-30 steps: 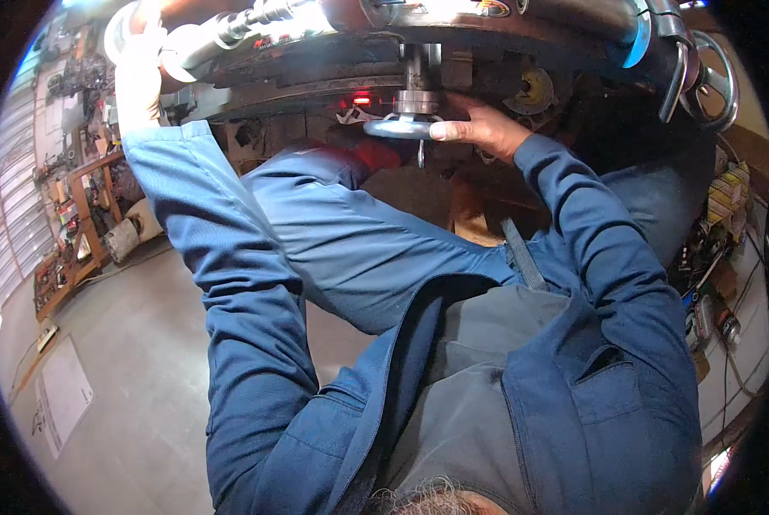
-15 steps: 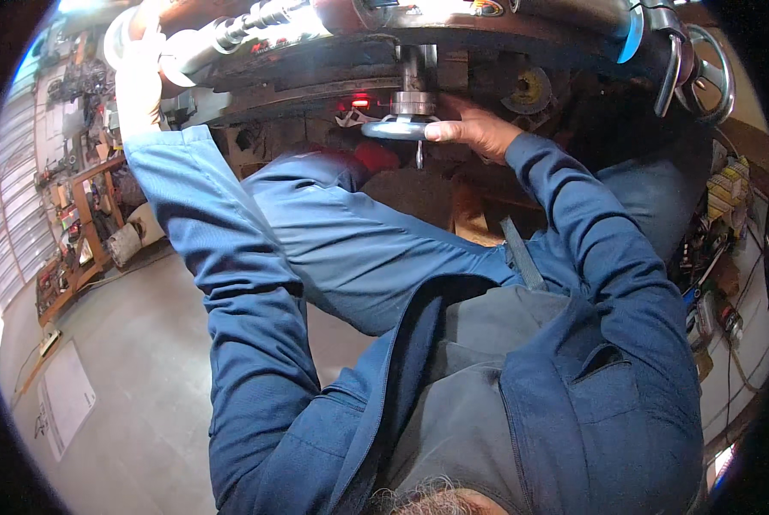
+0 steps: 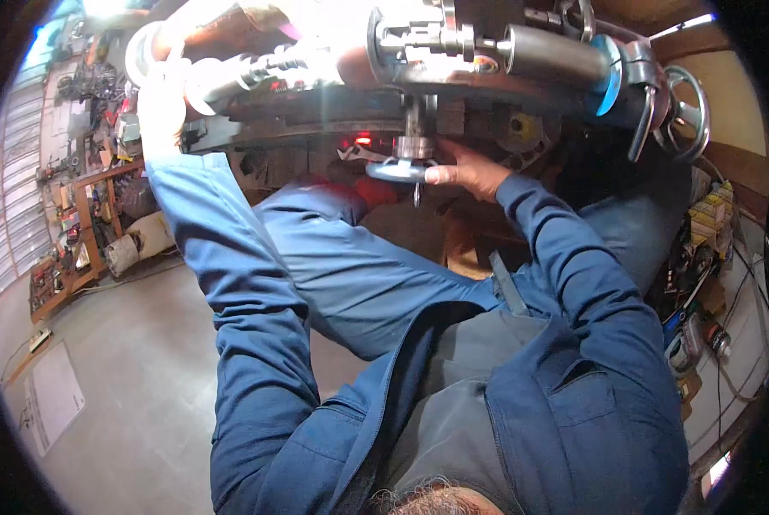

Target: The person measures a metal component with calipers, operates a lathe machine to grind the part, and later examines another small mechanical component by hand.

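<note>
A round handwheel (image 3: 391,172) with a small crank pin sits on a short shaft under the front of a metal machine (image 3: 255,107) that looks like a lathe. My right hand (image 3: 477,172) is closed on the wheel's right side, thumb on the near rim and fingers behind it. At the machine's left end, my left hand (image 3: 163,107) is raised beside a pale ring-shaped wheel (image 3: 144,53). Strong glare washes out its fingers, so their grip does not show. Between the machine's ends runs a shiny metal shaft with collars (image 3: 431,39).
Another handwheel (image 3: 686,113) and a lever (image 3: 642,124) stick out at the machine's right end. A wooden shelf (image 3: 92,232) with cluttered tools stands at left, near a white cylinder (image 3: 139,245). Tools and cables (image 3: 706,335) lie at right. My legs (image 3: 358,257) are under the machine.
The view has tilted up, so more of the machine's top shows and things sit lower in the picture. My right hand stays on the handwheel; my left stays at the machine's left end.
</note>
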Demonstrator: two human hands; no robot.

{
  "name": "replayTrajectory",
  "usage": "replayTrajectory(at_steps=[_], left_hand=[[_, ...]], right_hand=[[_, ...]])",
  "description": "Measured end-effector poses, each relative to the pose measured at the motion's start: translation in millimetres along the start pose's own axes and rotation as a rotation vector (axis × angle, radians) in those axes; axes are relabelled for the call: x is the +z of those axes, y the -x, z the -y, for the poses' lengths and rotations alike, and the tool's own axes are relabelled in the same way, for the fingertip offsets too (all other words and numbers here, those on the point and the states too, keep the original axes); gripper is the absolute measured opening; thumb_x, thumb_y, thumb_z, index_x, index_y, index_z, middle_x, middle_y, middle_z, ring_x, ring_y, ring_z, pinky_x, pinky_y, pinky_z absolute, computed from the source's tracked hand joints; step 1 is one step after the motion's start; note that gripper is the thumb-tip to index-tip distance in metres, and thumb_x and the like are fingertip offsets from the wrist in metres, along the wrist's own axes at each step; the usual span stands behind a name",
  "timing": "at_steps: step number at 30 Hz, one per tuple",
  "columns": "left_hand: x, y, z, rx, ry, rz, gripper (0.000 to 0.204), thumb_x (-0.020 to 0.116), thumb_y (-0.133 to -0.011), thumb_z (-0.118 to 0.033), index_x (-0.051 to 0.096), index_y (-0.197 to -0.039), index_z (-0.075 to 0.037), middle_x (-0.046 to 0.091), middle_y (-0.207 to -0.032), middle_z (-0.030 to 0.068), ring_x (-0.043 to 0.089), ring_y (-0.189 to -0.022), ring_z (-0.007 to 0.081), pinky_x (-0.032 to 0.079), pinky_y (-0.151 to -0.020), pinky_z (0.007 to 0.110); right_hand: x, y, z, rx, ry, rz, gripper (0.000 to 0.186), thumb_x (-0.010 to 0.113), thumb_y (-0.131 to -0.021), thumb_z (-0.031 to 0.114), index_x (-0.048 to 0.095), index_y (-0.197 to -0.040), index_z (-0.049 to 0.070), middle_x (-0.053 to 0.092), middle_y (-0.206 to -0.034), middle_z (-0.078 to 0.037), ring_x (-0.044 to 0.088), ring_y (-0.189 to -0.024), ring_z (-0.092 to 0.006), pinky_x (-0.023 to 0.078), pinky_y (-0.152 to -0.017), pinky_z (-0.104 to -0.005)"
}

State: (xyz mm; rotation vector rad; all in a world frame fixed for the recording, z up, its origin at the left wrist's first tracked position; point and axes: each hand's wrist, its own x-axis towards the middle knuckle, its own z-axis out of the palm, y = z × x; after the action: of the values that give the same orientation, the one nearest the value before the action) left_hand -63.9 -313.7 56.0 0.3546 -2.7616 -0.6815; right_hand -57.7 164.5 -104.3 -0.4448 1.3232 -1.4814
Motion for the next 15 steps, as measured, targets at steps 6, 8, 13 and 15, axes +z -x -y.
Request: replayTrajectory(at_steps=[6, 8, 13, 15], left_hand=[[3.9, 2.8, -17.1, -0.121, 0.164, -0.016, 0.034, 0.054, -0.097, -0.022, 0.065, -0.123, -0.004, 0.068, -0.104, 0.0099, 0.065, -0.090, 0.0153, 0.050, -0.083, 0.030], [4.3, 6.3, -28.6, -0.178, 0.225, -0.046, 0.031, 0.056, -0.096, -0.020, 0.067, -0.118, -0.001, 0.069, -0.102, 0.0101, 0.065, -0.087, 0.0148, 0.051, -0.080, 0.029], [-1.4, 10.7, -36.6, -0.103, 0.154, -0.083, 0.027, 0.057, -0.095, -0.017, 0.068, -0.112, 0.001, 0.071, -0.100, 0.0093, 0.065, -0.085, 0.0134, 0.051, -0.078, 0.029], [2.7, 10.9, -45.6, -0.119, 0.161, -0.094, 0.026, 0.058, -0.095, -0.016, 0.068, -0.113, 0.001, 0.071, -0.100, 0.0092, 0.065, -0.086, 0.0130, 0.051, -0.078, 0.028]], right_hand=[[-8.7, -6.9, -20.8, 0.009, -0.002, 0.039, 0.106, 0.075, -0.075, 0.055, 0.027, -0.152, 0.001, 0.033, -0.154, -0.018, 0.028, -0.143, -0.0286, 0.018, -0.119, -0.0414], [-5.9, -4.5, -13.2, 0.009, -0.023, 0.035, 0.105, 0.077, -0.074, 0.052, 0.027, -0.152, 0.002, 0.034, -0.154, -0.017, 0.027, -0.143, -0.0283, 0.019, -0.119, -0.0411], [-4.2, -5.6, -11.9, -0.001, -0.115, 0.080, 0.100, 0.079, -0.076, 0.043, 0.028, -0.152, 0.002, 0.037, -0.152, -0.014, 0.033, -0.140, -0.0263, 0.024, -0.117, -0.0390], [-6.6, -6.3, -19.0, 0.065, -0.054, 0.068, 0.097, 0.080, -0.073, 0.053, 0.039, -0.146, 0.003, 0.048, -0.144, -0.016, 0.043, -0.133, -0.0261, 0.029, -0.114, -0.0379]])
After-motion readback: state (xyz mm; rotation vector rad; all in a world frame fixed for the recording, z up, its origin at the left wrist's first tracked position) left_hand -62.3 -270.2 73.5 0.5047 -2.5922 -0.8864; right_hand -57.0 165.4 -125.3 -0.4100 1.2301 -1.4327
